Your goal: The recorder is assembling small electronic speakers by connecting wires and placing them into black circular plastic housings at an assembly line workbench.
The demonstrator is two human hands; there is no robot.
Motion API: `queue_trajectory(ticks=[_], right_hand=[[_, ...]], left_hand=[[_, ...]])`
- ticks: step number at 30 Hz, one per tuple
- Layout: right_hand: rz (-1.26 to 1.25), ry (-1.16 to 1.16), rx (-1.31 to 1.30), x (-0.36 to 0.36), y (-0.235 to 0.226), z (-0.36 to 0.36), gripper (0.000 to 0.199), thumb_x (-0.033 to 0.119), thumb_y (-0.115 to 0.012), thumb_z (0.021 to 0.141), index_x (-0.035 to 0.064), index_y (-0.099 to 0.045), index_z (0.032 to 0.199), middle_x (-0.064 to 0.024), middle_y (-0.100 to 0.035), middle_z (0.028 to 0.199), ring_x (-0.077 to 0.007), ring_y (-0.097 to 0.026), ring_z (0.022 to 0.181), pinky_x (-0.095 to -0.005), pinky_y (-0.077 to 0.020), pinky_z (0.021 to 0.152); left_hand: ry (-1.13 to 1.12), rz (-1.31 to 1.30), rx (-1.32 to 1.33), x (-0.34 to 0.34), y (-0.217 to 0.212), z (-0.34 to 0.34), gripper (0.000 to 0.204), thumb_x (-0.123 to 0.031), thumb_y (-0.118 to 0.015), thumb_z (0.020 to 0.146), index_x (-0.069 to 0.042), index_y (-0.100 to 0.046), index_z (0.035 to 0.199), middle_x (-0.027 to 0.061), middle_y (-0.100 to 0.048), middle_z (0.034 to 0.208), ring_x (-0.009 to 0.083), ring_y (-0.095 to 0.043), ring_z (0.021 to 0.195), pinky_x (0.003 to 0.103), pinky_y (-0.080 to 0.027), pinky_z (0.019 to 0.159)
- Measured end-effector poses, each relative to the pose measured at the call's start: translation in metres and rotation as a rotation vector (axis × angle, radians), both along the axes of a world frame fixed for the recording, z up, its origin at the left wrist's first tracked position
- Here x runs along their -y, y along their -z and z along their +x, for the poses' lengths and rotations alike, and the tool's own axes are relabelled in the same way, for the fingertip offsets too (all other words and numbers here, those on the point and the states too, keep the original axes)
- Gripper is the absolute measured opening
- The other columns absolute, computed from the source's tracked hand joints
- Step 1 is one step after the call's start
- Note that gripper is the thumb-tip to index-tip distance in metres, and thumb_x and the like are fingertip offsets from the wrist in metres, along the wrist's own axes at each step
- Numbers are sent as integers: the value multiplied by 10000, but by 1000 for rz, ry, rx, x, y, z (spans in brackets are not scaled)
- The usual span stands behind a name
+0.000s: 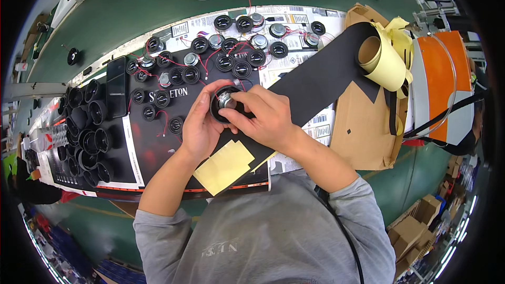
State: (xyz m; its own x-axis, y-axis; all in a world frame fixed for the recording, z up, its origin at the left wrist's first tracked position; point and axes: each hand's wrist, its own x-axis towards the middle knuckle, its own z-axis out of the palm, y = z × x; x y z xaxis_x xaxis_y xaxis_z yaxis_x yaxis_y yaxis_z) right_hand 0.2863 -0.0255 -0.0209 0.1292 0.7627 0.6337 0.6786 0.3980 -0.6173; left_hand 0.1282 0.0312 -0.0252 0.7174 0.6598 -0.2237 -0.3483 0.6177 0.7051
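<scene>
My left hand (199, 123) is curled round a black cup-shaped housing (214, 109), its open side facing up. The thumb and fingers of my right hand (272, 114) pinch a small silver-backed speaker (226, 99) at the mouth of that housing. How deep the speaker sits in it I cannot tell, since my right fingers cover part of the rim. A thin red wire shows beside the speaker. Beyond my hands lie several small round speakers (241, 69), some black face up, others silver back up, with red wires trailing.
Several black cups (90, 142) are heaped at the left beside a dark phone (117, 87). Yellow backing paper (225, 165) lies near my body. A black sheet (321, 73) runs to a yellow-backed roll (386, 60) on a cardboard box (363, 131). Green surface (158, 0) lies beyond.
</scene>
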Motion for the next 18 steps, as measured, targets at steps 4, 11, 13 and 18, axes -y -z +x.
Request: queue_trajectory(ticks=[4,11,13,18], right_hand=[[-61,-20,-42,2,-1,1,241,155,-791,712,60,-663,892,-12,-584,702,-157,-591,548,-275,-468,457],[-40,-28,-34,1,8,1,216,98,-794,707,53,-685,889,-11,-611,704,-109,-572,500,-239,-449,423],[-75,-18,-15,2,4,0,208,102,-786,707,58,-685,882,-7,-607,700,-117,-573,502,-247,-449,424],[-150,-24,27,5,4,-1,174,163,-740,758,76,-651,880,-23,-529,717,-181,-580,569,-309,-444,447]], left_hand=[[-1,10,13,1,2,-1,485,-398,-320,1037,-51,-404,1366,98,-572,1119,182,-612,893,333,-534,674],[-36,-22,-24,4,-1,1,501,-389,-291,1047,-30,-379,1385,98,-577,1066,189,-619,889,347,-541,727],[-34,2,-39,4,-2,1,499,-386,-290,1049,-30,-378,1387,96,-572,1067,189,-619,897,354,-544,743],[-5,29,-9,4,3,0,523,-391,-323,1041,-20,-347,1409,92,-566,1144,192,-596,1028,362,-528,863]])
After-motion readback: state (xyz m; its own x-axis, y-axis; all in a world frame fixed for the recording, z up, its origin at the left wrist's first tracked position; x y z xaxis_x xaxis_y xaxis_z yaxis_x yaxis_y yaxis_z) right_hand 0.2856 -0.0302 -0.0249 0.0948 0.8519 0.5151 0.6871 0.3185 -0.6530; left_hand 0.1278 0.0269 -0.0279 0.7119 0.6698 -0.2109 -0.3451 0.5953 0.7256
